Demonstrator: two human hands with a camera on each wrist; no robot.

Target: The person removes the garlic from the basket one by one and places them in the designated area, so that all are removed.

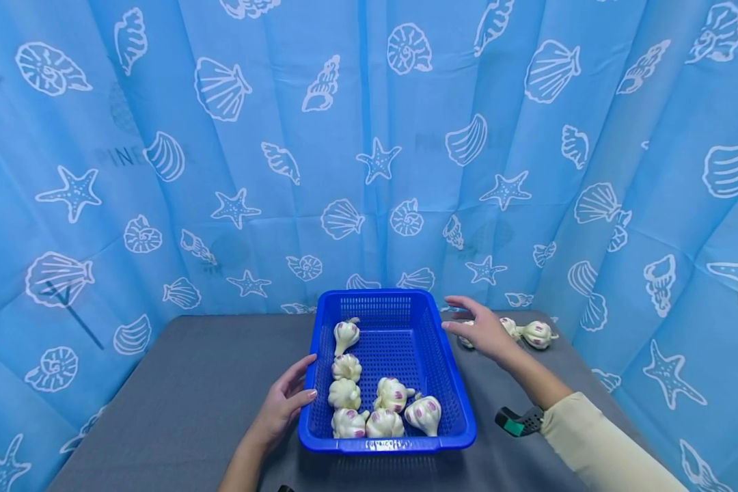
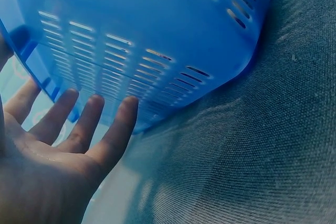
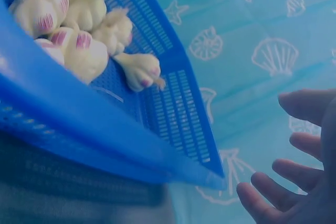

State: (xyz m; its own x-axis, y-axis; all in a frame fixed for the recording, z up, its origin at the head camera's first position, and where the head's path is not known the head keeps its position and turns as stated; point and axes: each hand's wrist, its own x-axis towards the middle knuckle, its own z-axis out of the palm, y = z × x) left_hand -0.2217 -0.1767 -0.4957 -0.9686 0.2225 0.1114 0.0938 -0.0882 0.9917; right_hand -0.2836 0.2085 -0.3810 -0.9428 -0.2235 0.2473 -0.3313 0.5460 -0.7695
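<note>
A blue plastic basket (image 1: 387,446) holds several garlic bulbs (image 1: 347,367), gathered along its left side and near end. My left hand (image 1: 279,404) holds the basket's left side. Its thumb lies at the rim, and in the left wrist view the other fingers (image 2: 123,121) spread against the slotted outer wall. My right hand (image 1: 484,332) hovers just outside the far right corner with nothing in it. In the right wrist view its fingers (image 3: 289,169) are spread and loosely bent, apart from the basket rim (image 3: 197,177).
A few more garlic bulbs (image 1: 537,335) lie on the grey tabletop (image 1: 221,383) to the right, partly hidden behind my right hand and wrist. A blue curtain (image 1: 369,171) with white shell prints stands behind the table and along both sides.
</note>
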